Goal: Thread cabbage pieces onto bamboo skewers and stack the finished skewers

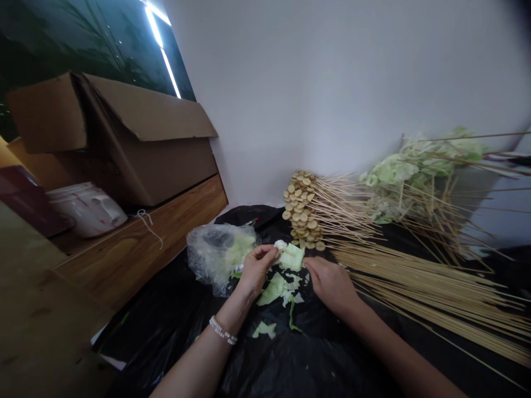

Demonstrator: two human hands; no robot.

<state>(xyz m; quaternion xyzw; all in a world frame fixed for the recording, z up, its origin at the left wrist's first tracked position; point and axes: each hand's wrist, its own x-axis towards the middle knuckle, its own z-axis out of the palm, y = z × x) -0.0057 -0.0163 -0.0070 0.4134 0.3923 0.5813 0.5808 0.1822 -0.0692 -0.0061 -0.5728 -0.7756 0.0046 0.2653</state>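
Observation:
My left hand (260, 266), with a beaded bracelet at the wrist, pinches the left end of a pale green cabbage piece (292, 257) and a small white bit beside it. At the right edge of that piece, my right hand (327, 279) has its fingers closed; what they hold is too small to make out. Loose cabbage scraps (274, 289) lie just below both hands on black plastic (265, 365). A clear plastic bag (209, 254) with cabbage inside is left of my left hand.
Skewered round slices (302, 204) are stacked beyond my hands. Bare sticks (423, 293) spread across the right, below skewered cabbage (406, 166). On a wooden surface (136, 249) at left stand a cardboard box (161, 166) and a white mug (89, 210).

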